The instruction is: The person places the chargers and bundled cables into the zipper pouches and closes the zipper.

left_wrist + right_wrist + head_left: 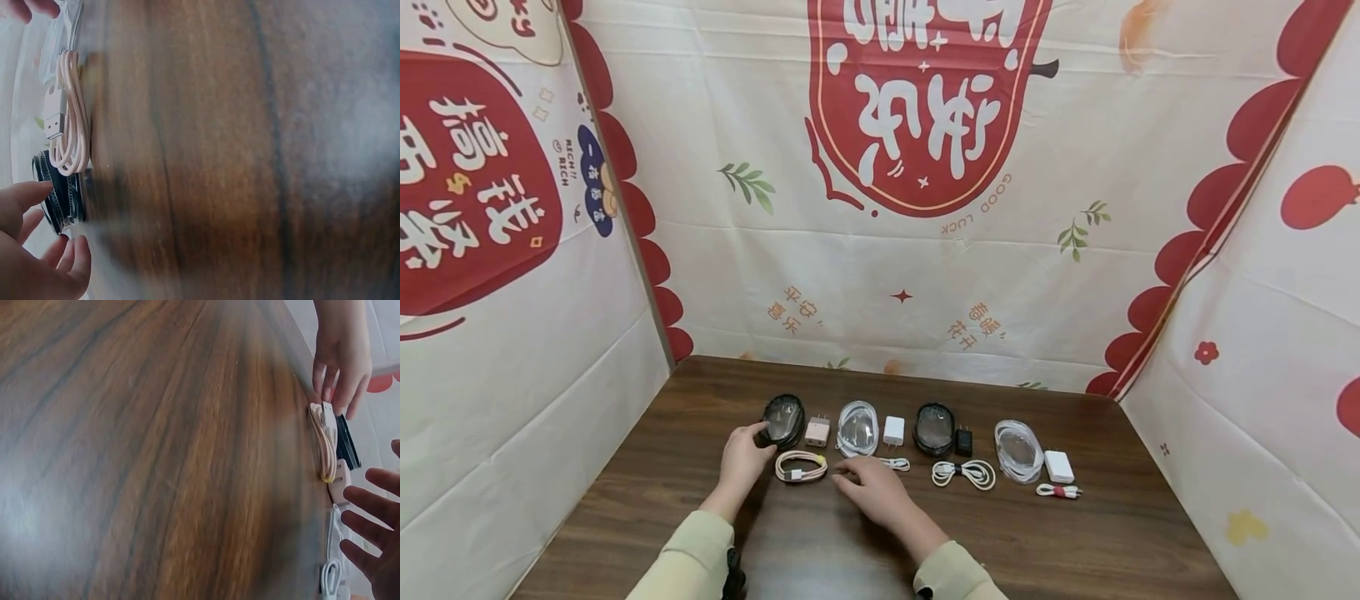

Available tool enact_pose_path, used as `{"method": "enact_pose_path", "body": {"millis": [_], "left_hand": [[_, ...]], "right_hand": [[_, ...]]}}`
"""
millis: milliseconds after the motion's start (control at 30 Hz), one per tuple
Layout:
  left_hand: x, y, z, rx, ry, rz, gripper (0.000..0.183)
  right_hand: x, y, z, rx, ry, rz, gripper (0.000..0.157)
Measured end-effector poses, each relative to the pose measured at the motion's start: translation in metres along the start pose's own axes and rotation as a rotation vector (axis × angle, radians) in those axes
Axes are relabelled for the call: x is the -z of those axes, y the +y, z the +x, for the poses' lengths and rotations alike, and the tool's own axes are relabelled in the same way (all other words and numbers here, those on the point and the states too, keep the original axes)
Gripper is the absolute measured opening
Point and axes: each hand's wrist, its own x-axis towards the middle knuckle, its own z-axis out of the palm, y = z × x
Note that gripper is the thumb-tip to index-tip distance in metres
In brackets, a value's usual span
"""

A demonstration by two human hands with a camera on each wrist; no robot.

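At the left end of the row, my left hand [747, 458] is at the near-left edge of a round clear pouch with a black zip rim [783, 421]. In the left wrist view its thumb and fingers [74, 265] are spread apart beside the black rim, with the thumb tip close to or touching it. My right hand [876, 490] hovers with spread fingers between a coiled pink USB cable [801, 467] and a small white cable [895, 463], which it partly covers. It holds nothing. Behind the pink cable stands a pink charger plug [817, 432].
Further right lie a white-rimmed pouch [857, 429], a white plug [893, 431], a second black-rimmed pouch [934, 429], a black plug [963, 442], a cream cable [964, 474], another white pouch [1018, 451], a white charger [1059, 467] and a red-banded cable [1059, 492]. Cloth walls enclose the wooden table [1075, 542].
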Motion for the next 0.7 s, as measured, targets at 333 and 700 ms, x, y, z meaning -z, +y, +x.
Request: {"method": "enact_pose_path", "body": {"millis": [333, 700], "left_hand": [[0.000, 0.000, 0.001, -0.105, 0.030, 0.157, 0.044], [-0.003, -0.001, 0.005, -0.131, -0.006, 0.241, 0.043]], "right_hand": [[-0.012, -0.008, 0.002, -0.040, 0.064, 0.037, 0.031], [-0.013, -0.006, 0.002, -0.057, 0.066, 0.067, 0.031]]}}
